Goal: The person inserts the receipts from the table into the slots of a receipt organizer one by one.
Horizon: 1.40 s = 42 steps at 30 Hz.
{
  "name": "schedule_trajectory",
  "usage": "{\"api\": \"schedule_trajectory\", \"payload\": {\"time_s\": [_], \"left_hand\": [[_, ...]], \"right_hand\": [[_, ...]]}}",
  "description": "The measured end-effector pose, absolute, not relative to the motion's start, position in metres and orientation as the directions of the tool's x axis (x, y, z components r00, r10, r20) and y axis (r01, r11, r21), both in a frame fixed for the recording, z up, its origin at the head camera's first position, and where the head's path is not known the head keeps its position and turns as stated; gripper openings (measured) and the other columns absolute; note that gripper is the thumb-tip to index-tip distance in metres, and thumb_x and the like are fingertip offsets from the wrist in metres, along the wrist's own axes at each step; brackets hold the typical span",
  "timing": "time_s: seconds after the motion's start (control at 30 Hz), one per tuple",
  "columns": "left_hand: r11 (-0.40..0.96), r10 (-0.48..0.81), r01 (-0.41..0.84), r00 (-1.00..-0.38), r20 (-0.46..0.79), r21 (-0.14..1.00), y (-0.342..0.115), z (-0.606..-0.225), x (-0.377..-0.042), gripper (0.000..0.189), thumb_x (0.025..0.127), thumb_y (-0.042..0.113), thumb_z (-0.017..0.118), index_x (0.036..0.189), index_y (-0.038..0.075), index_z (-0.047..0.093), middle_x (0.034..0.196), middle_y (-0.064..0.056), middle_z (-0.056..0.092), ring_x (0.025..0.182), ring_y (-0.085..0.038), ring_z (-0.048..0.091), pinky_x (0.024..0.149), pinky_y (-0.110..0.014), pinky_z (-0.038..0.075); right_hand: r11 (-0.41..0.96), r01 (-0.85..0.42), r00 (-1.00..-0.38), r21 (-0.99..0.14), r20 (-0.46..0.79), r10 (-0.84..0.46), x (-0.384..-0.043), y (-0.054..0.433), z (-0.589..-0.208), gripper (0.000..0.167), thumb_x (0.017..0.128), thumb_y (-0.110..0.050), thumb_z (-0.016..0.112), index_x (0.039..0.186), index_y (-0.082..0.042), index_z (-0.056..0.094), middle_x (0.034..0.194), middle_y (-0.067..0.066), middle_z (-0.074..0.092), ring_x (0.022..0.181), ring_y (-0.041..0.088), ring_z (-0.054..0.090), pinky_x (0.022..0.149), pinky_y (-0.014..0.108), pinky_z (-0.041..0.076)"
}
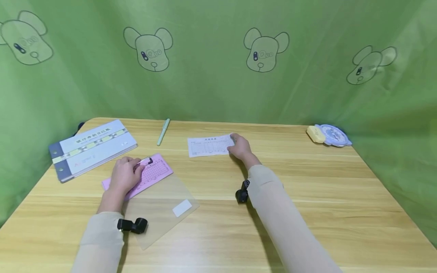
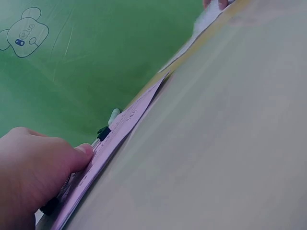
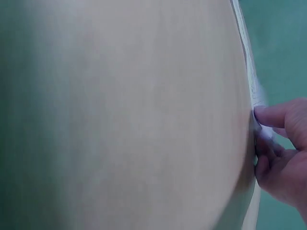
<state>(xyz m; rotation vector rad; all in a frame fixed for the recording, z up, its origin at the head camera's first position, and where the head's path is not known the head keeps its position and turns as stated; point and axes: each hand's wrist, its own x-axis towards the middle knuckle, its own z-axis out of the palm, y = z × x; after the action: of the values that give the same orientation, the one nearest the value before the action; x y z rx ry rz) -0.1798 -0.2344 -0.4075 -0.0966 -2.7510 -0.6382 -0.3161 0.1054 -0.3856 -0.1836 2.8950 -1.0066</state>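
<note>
A pink sheet [image 1: 155, 174] printed with a grid lies at the left, partly over a translucent plastic sheet [image 1: 164, 212] with a white label. On its far edge sits a metal clip [image 1: 149, 160] with black ends. My left hand [image 1: 125, 172] grips this clip, thumb on its metal part in the left wrist view, and covers part of the pink sheet. Farther right, a white printed slip [image 1: 208, 146] lies near the far side of the table. My right hand [image 1: 241, 147] pinches the slip's right end between thumb and fingers.
A blue-and-white account book [image 1: 95, 146] with a patterned band lies at the far left. Behind the pink sheet is a pale green pen [image 1: 163, 132]. At the far right rests a blue-and-yellow item [image 1: 329, 135]. Green curtain [image 1: 211, 94] stands behind the wooden table [image 1: 324, 212].
</note>
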Motion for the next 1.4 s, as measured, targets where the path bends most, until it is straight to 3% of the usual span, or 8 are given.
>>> {"api": "schedule_trajectory", "payload": {"time_s": [0.1, 0.3, 0.57, 0.67, 0.83, 1.1, 1.4], "left_hand": [[0.896, -0.006, 0.138, -0.947, 0.322, 0.421, -0.235, -0.407, -0.179, 0.033, 0.083, 0.013, 0.053, 0.105, -0.011, 0.054, 0.093, -0.025, 0.049, 0.090, -0.039, 0.042, 0.081, -0.048, 0.032], [0.893, -0.007, 0.138, -0.947, 0.320, 0.429, -0.236, -0.408, -0.179, 0.034, 0.083, 0.014, 0.053, 0.105, -0.011, 0.054, 0.094, -0.025, 0.049, 0.090, -0.039, 0.042, 0.081, -0.048, 0.032], [0.894, -0.006, 0.140, -0.946, 0.324, 0.426, -0.236, -0.407, -0.180, 0.034, 0.083, 0.014, 0.052, 0.106, -0.011, 0.054, 0.094, -0.025, 0.048, 0.090, -0.039, 0.041, 0.081, -0.049, 0.031], [0.895, -0.007, 0.133, -0.950, 0.311, 0.427, -0.237, -0.407, -0.180, 0.035, 0.083, 0.015, 0.052, 0.107, -0.011, 0.053, 0.094, -0.025, 0.048, 0.091, -0.039, 0.041, 0.081, -0.048, 0.031], [0.894, -0.013, 0.124, -0.953, 0.302, 0.430, -0.236, -0.407, -0.180, 0.035, 0.084, 0.016, 0.052, 0.107, -0.011, 0.053, 0.095, -0.024, 0.048, 0.091, -0.038, 0.041, 0.081, -0.048, 0.032], [0.892, -0.012, 0.130, -0.951, 0.310, 0.432, -0.234, -0.408, -0.181, 0.035, 0.083, 0.014, 0.052, 0.107, -0.011, 0.053, 0.094, -0.024, 0.048, 0.091, -0.038, 0.042, 0.081, -0.048, 0.032], [0.894, -0.017, 0.117, -0.955, 0.295, 0.432, -0.235, -0.408, -0.181, 0.035, 0.084, 0.015, 0.052, 0.109, -0.010, 0.053, 0.095, -0.024, 0.048, 0.092, -0.038, 0.042, 0.082, -0.048, 0.032]], "right_hand": [[0.738, -0.094, -0.989, -0.668, -0.024, -0.147, -0.314, 0.106, -0.385, 0.050, 0.079, -0.002, 0.057, 0.126, 0.002, 0.039, 0.130, 0.017, 0.036, 0.119, 0.029, 0.031, 0.098, 0.035, 0.023], [0.661, -0.101, -0.988, -0.744, -0.006, -0.157, -0.306, 0.113, -0.386, 0.028, 0.078, 0.001, 0.053, 0.105, 0.004, 0.057, 0.117, 0.020, 0.047, 0.112, 0.029, 0.038, 0.094, 0.037, 0.029], [0.517, -0.067, -0.988, -0.854, -0.016, -0.156, -0.295, 0.115, -0.384, 0.036, 0.074, 0.012, 0.047, 0.107, 0.003, 0.057, 0.120, 0.017, 0.046, 0.108, 0.024, 0.040, 0.079, 0.029, 0.040], [0.461, -0.051, -0.990, -0.886, -0.016, -0.140, -0.290, 0.114, -0.384, 0.034, 0.075, 0.011, 0.050, 0.106, 0.002, 0.058, 0.114, 0.016, 0.050, 0.093, 0.021, 0.047, 0.067, 0.025, 0.043], [0.314, -0.031, -0.991, -0.949, -0.012, -0.133, -0.282, 0.110, -0.381, 0.030, 0.078, 0.012, 0.050, 0.106, 0.005, 0.057, 0.107, 0.018, 0.051, 0.066, 0.015, 0.049, 0.063, 0.028, 0.049], [0.147, 0.039, -0.987, -0.988, -0.061, -0.146, -0.269, 0.097, -0.372, 0.031, 0.079, 0.012, 0.049, 0.109, 0.003, 0.056, 0.112, 0.014, 0.048, 0.069, 0.015, 0.052, 0.063, 0.024, 0.049], [0.143, 0.061, -0.949, -0.988, -0.102, -0.298, -0.258, 0.079, -0.370, 0.036, 0.078, 0.015, 0.048, 0.112, 0.004, 0.054, 0.117, 0.014, 0.048, 0.074, 0.016, 0.054, 0.069, 0.028, 0.048]]}}
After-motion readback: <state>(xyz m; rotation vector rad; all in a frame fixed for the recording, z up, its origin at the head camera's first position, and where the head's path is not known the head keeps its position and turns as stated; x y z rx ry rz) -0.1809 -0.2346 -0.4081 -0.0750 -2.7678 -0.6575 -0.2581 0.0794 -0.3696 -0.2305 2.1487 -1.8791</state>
